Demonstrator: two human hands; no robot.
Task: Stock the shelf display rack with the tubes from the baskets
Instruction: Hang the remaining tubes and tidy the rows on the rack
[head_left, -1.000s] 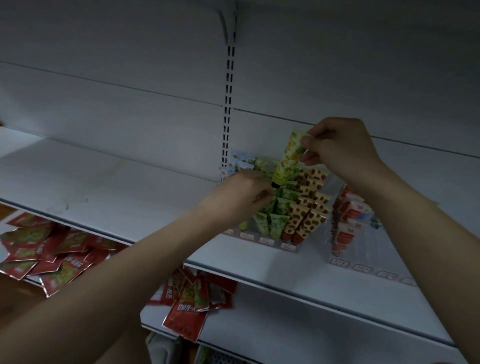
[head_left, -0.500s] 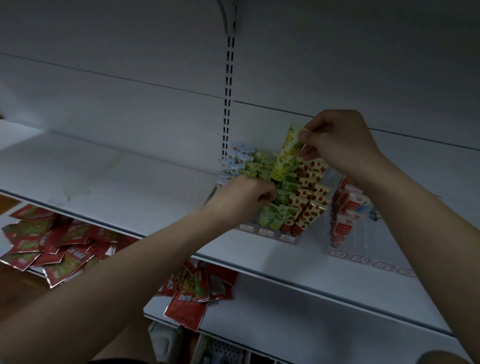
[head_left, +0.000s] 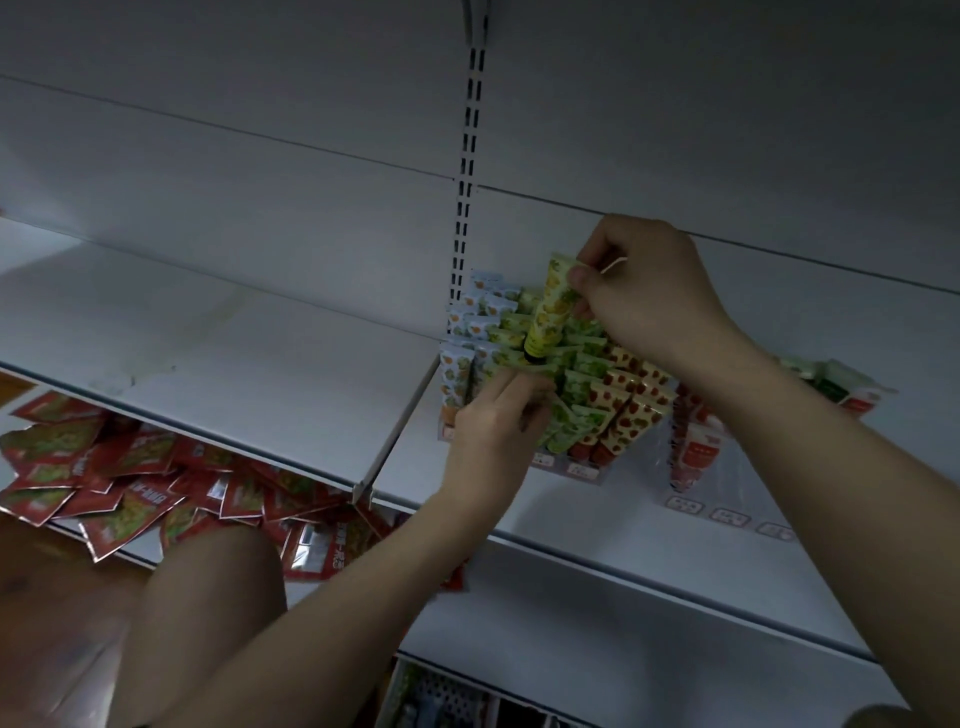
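Observation:
A clear display rack (head_left: 576, 470) stands on the white shelf (head_left: 597, 525), packed with rows of small tubes: pale blue ones (head_left: 457, 374) at the left, green ones (head_left: 582, 384) in the middle, red-dotted ones (head_left: 628, 410) at the right. My right hand (head_left: 649, 296) pinches the flat end of a yellow-green tube (head_left: 550, 312), held cap down just above the green rows. My left hand (head_left: 493, 421) reaches into the front of the green rows, its fingertips curled among the tubes; what they hold is hidden.
A second clear rack (head_left: 727, 512) with red-and-white tubes stands to the right on the same shelf. Red snack packets (head_left: 119, 483) lie heaped on the lower shelf at left. A slotted upright (head_left: 467, 171) runs up the back wall. A basket (head_left: 447, 701) shows at the bottom.
My right hand has lowered the yellow-green tube slightly toward the green rows. My left hand stays among the green tubes. The view has shifted a little to the left.

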